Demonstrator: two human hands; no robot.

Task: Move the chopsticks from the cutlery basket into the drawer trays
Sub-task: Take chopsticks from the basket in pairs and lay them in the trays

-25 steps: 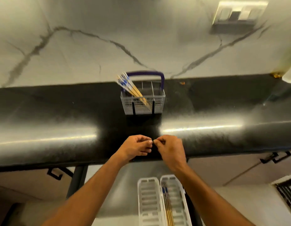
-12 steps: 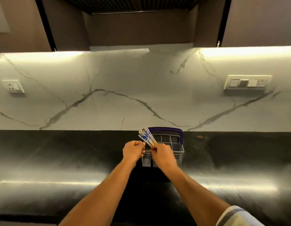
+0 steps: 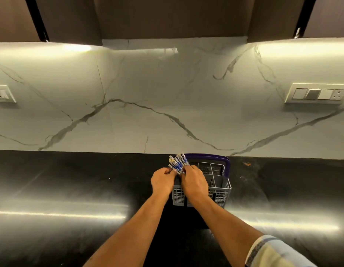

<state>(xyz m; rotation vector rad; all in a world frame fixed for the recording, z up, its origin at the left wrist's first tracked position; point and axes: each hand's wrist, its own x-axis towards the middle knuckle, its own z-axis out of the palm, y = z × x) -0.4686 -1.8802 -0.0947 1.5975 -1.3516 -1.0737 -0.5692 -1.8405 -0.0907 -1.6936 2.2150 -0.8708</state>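
While a whole bundle of slim chopsticks with blue-and-white patterned tops [image 3: 178,163] stands in the grey plastic lattice cutlery basket with the purple handle [image 3: 219,186], I judge most of the job is left: none of this bundle has left the basket, and the drawer trays are out of view, so I cannot tell what already lies in them. My left hand [image 3: 162,181] curls at the near left corner of the basket, its fingertips at the lowest patterned ends, though I cannot tell whether it pinches one. My right hand [image 3: 193,181] reaches in just beside it, fingers bent around the stems below the tops; the grip itself is hidden. The chopsticks sit in the far left compartment, long axis nearly upright but tilted, patterned ends up and leaning to the left and far side, thin tips down and hidden inside. The basket rests on the glossy black stone surface [image 3: 71,189], near the white veined marble wall [image 3: 148,93].
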